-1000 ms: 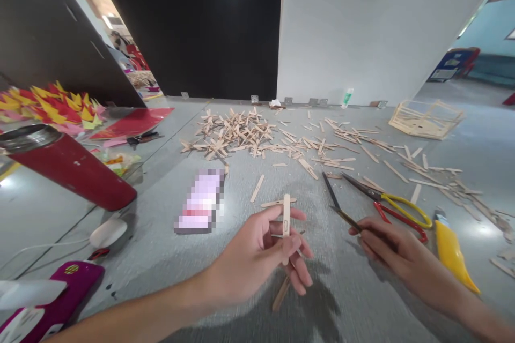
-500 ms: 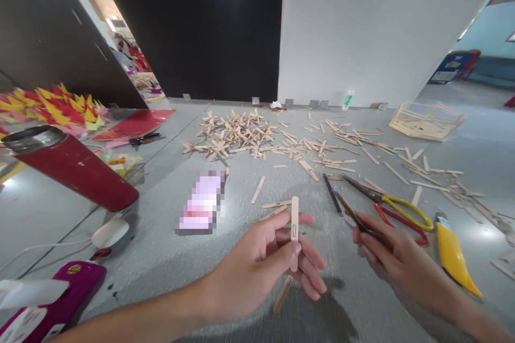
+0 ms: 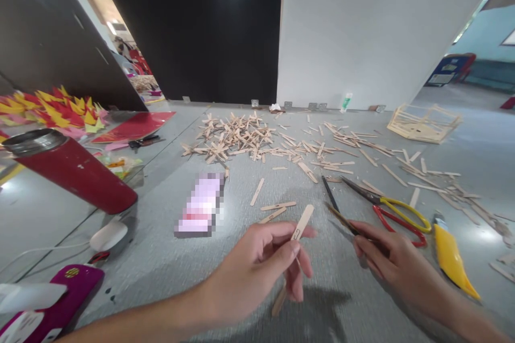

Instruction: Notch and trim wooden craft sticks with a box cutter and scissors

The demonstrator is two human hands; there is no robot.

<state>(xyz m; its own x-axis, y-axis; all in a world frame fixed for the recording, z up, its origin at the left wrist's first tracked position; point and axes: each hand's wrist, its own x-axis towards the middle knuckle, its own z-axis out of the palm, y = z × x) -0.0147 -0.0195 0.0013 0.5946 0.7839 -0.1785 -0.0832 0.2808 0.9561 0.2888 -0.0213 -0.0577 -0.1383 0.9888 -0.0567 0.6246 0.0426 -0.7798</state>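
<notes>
Between thumb and fingers, my left hand (image 3: 269, 262) holds a flat wooden stick (image 3: 302, 222) with a dark mark on it, tilted up to the right. My right hand (image 3: 390, 257) grips a thin, dark pointed tool (image 3: 341, 218), its tip toward the left hand. Below the left hand, another stick (image 3: 278, 303) lies on the table, partly covered by the fingers. Two sticks (image 3: 278, 206) lie just beyond the left hand. A black pen-like item (image 3: 330, 193) lies past the tool's tip.
Scissors (image 3: 386, 209) and a yellow cutter (image 3: 453, 260) lie right of my right hand. Farther back are a stick pile (image 3: 237, 136) and a stick frame (image 3: 422, 124). On the left are a blurred phone (image 3: 201, 203), a red bottle (image 3: 76, 171) and a white mouse (image 3: 108, 233).
The held stick has turned from upright to a rightward slant, and my left fingers have curled in. My right hand with the tool has shifted slightly left.
</notes>
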